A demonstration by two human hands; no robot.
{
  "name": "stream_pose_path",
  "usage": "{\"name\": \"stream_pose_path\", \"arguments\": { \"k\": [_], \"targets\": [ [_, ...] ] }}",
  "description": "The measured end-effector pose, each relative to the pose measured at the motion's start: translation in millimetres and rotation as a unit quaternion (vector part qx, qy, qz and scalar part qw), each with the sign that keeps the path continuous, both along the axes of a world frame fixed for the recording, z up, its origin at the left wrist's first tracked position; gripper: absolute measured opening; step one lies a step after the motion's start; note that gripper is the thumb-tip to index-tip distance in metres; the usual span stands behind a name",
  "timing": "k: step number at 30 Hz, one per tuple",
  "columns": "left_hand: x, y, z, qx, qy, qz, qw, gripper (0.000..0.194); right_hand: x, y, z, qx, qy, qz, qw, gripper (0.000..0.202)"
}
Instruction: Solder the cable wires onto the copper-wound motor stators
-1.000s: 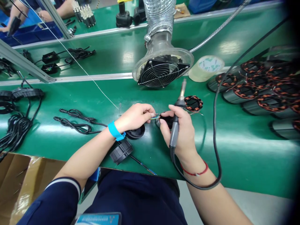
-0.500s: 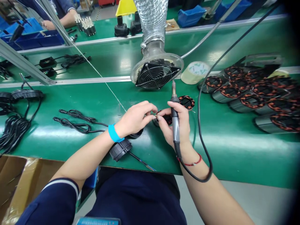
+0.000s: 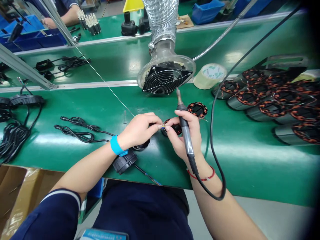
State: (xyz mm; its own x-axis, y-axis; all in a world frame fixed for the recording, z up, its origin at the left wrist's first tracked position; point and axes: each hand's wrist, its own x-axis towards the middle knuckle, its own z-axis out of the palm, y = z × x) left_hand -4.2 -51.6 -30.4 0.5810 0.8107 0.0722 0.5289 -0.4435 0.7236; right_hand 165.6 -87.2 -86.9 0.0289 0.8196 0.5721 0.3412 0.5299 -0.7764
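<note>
Left hand: The person's left hand (image 3: 141, 130) had thumb and forefinger pinched together on thin wires (image 3: 163, 126), one of them yellow; a blue wristband (image 3: 118, 145) circled that wrist.
Right hand: The right hand (image 3: 191, 133) had its fingers closed around the grey handle of a soldering iron (image 3: 187, 135), while its thumb tip met the same wires; whether it gripped them too could not be told.
Wires: They were at the near-left rim of a copper-wound motor core (image 3: 177, 129), directly between the two hands and partly covered by the fingers.
Iron tip: It pointed away from the wires, towards a round fume fan (image 3: 163, 80) beyond, so no heat was being applied.
Progress: The handling of the wires looked partway along; they had been brought together at the fingertips, but no finished joint could be made out.
Left over: A second motor core (image 3: 198, 109) stood just beyond, untouched, and a larger group of motor cores (image 3: 262, 96) stood to the right. A black ribbed cap (image 3: 125, 161) lay below the left wrist, its cable's coloured wire ends (image 3: 156, 181) loose.
Alongside: A darker cap (image 3: 143, 146) sat partly hidden under the left hand; looped black cables (image 3: 80, 133) lay to its left.
</note>
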Motion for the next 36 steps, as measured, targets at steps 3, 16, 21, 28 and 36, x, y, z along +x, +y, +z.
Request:
{"name": "stream_pose_path", "arguments": {
  "k": [3,16,21,28,36],
  "targets": [
    [3.3,-1.6,1.0,-0.035,0.017,0.044,0.998,0.016,11.1,-1.0,1.3,-0.047,-0.044,0.007,0.998,0.043],
    [-4.4,10.2,-7.9,-0.08,0.018,0.043,0.996,0.013,-1.2,8.5,1.6,-0.103,-0.116,-0.013,0.988,0.032],
    [-4.7,1.5,-7.5,-0.04,0.012,0.044,0.998,0.016,7.3,-4.2,10.7,-0.094,-0.08,-0.048,0.991,0.034],
    [-1.3,-0.3,-10.4,0.025,0.053,0.043,0.997,0.018,22.9,-42.4,18.1,-0.063,-0.026,-0.112,0.991,0.03],
    [0.8,1.1,-10.1,0.038,0.055,0.044,0.997,0.021,3.6,-63.6,-5.8,0.088,-0.004,-0.146,0.985,0.02]
  ]
}}
